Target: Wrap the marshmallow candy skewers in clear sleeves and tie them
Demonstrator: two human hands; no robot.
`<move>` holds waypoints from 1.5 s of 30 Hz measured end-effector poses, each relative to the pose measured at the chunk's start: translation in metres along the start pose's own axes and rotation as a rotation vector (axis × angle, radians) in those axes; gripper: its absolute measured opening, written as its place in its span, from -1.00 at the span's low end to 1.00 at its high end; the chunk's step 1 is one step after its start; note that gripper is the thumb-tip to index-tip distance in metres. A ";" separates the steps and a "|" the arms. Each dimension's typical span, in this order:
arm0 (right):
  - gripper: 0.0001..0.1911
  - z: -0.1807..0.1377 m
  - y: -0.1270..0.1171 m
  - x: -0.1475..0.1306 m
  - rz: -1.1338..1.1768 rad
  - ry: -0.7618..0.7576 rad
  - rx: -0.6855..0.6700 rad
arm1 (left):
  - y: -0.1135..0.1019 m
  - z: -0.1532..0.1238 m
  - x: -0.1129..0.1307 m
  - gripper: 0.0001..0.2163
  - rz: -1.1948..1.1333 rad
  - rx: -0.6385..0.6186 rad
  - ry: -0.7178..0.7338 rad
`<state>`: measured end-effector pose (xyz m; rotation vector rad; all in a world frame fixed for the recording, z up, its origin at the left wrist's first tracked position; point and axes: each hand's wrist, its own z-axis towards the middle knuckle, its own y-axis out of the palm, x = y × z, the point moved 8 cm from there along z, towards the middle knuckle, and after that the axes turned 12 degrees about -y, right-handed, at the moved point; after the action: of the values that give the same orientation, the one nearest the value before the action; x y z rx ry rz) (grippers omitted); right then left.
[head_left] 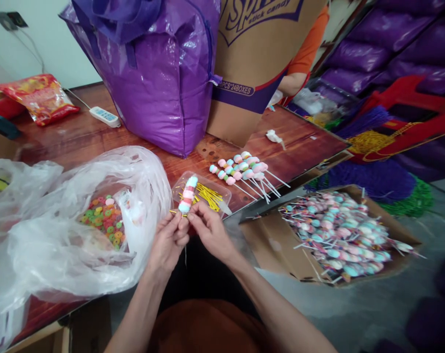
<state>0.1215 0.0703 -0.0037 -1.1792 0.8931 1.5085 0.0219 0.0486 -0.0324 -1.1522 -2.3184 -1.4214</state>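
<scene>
My left hand (171, 239) pinches the lower end of a marshmallow stick (188, 194), which stands upright with pink, white and pale blue pieces. A gold twist tie (173, 212) crosses the stick just below the lowest piece. At its right end, the fingertips of my right hand (210, 226) are closed on the tie. Right behind my hands sits a clear plastic tray (226, 190) holding several loose gold twist ties (210, 197). Farther right, a group of unwrapped marshmallow sticks (244, 167) lies on the table, their white sticks pointing towards the right front.
On the left, a translucent plastic bag (149, 171) holds colourful ring candies (104, 219). An open cardboard box (270, 247) at lower right is heaped with wrapped sticks. A purple bag (156, 93) and a tall carton (226, 117) stand behind; a person's orange sleeve (310, 44) shows beyond.
</scene>
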 end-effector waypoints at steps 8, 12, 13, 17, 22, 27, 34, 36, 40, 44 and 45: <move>-0.85 0.004 -0.003 -0.039 -0.041 -0.183 -0.051 | 0.015 -0.016 -0.015 -0.68 -0.232 -0.208 -0.277; -0.86 0.003 -0.007 -0.034 -0.051 -0.220 -0.125 | 0.024 -0.019 -0.017 -0.63 0.002 -0.201 -0.301; -0.86 0.002 -0.008 -0.034 -0.085 -0.245 -0.126 | 0.025 -0.019 -0.017 -0.61 0.063 -0.190 -0.295; -0.93 -0.004 -0.011 -0.032 -0.233 -0.300 -0.058 | 0.023 -0.019 -0.006 -0.67 0.309 -0.041 -0.052; -0.95 -0.008 -0.016 -0.024 -0.330 -0.237 0.076 | 0.012 -0.025 0.005 -0.78 0.619 0.186 0.327; -0.87 -0.014 -0.015 -0.009 -0.115 -0.094 0.105 | -0.001 -0.014 -0.002 -0.74 0.321 0.195 0.171; -0.78 -0.026 -0.017 -0.057 -0.585 -0.655 0.161 | 0.005 -0.003 -0.013 -0.61 -0.096 0.143 -0.166; -0.78 -0.029 -0.014 -0.062 -0.691 -0.747 0.139 | 0.007 -0.004 -0.015 -0.61 -0.112 0.137 -0.189; -0.79 -0.028 -0.014 -0.068 -0.756 -0.775 0.154 | 0.013 -0.009 -0.020 -0.69 -0.102 0.079 -0.186; -0.72 -0.022 -0.018 -0.068 -0.798 -0.624 0.217 | 0.021 -0.009 -0.019 -0.87 -0.075 0.054 -0.165; -0.72 -0.021 -0.022 -0.067 -0.785 -0.563 0.247 | 0.024 -0.009 -0.019 -0.92 -0.061 0.049 -0.174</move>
<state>0.1511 0.0390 0.0558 -0.7210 0.1723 0.9534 0.0499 0.0375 -0.0215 -1.2466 -2.5109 -1.3241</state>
